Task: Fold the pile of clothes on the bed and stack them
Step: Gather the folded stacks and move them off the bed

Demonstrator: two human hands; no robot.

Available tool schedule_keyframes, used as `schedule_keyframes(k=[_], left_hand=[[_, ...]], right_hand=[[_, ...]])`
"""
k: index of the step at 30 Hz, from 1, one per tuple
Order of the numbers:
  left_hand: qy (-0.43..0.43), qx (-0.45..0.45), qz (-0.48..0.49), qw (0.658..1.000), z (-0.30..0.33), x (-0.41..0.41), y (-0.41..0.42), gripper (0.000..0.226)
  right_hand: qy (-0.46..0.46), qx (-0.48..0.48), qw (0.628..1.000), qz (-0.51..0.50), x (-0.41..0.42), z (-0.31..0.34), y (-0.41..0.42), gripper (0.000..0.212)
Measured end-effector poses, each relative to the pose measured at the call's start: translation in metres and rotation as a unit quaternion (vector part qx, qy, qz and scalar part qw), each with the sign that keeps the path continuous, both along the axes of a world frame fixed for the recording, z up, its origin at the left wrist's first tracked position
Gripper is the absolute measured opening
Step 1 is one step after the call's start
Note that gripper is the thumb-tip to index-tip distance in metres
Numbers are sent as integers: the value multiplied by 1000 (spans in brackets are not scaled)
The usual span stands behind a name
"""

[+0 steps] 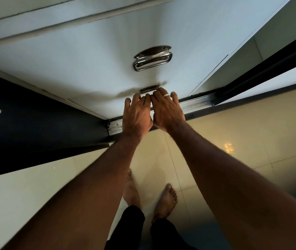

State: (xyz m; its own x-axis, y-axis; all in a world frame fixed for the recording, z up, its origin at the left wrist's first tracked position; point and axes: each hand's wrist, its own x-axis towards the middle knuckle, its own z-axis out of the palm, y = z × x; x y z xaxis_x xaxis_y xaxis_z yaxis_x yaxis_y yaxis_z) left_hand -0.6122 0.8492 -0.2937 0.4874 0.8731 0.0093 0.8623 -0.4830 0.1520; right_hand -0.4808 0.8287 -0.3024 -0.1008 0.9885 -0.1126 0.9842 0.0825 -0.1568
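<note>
No clothes or bed show; both hands reach to a white drawer front [93, 69]. The left hand [137, 112] and right hand [167, 109], fingers fairly straight, touch its lower chrome metal handle [149, 88], mostly hidden behind fingertips. Whether either grips it is unclear; an upper chrome handle [152, 58] hangs free above.

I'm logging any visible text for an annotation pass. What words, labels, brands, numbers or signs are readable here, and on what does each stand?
None: no readable text shows anywhere in this view.
The white door, its upper metal handle and the lower handle at the fingertips of the left hand and right hand carry no lettering.
The ring on the right hand shows no marking.
The floor tiles are plain.
</note>
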Motion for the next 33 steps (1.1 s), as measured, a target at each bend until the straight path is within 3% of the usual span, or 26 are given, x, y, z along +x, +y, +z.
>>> schedule_keyframes(k=[2, 4, 8, 11, 16, 20, 23, 28, 33], left_hand=[[10, -25, -6, 1000, 1, -1, -5, 62], [7, -52, -5, 999, 2, 0, -6, 66], [3, -109, -7, 994, 3, -4, -6, 79], [-25, -125, 2, 992, 3, -7, -4, 77], [-48, -139, 32, 989, 6, 0, -17, 67], [22, -156, 26, 987, 4, 3, -29, 64], [115, -139, -47, 982, 8, 1, -59, 45], [181, -172, -64, 966, 14, -7, -158, 75], [226, -193, -94, 950, 21, -12, -209, 87]], right_hand=[[52, -37, 998, -6, -1, 4, -3, 61], [66, -80, 994, -16, 0, 8, -5, 69], [86, -102, 991, -30, -3, 14, -3, 63], [60, -116, 990, -49, -8, 24, -6, 56], [27, -127, 990, -58, -17, 30, -21, 69], [14, -147, 986, -74, -23, 28, -39, 70], [16, -192, 978, -75, -28, 26, -68, 64], [17, -248, 965, -81, -31, 17, -156, 72], [21, -284, 956, -69, -26, 18, -211, 88]])
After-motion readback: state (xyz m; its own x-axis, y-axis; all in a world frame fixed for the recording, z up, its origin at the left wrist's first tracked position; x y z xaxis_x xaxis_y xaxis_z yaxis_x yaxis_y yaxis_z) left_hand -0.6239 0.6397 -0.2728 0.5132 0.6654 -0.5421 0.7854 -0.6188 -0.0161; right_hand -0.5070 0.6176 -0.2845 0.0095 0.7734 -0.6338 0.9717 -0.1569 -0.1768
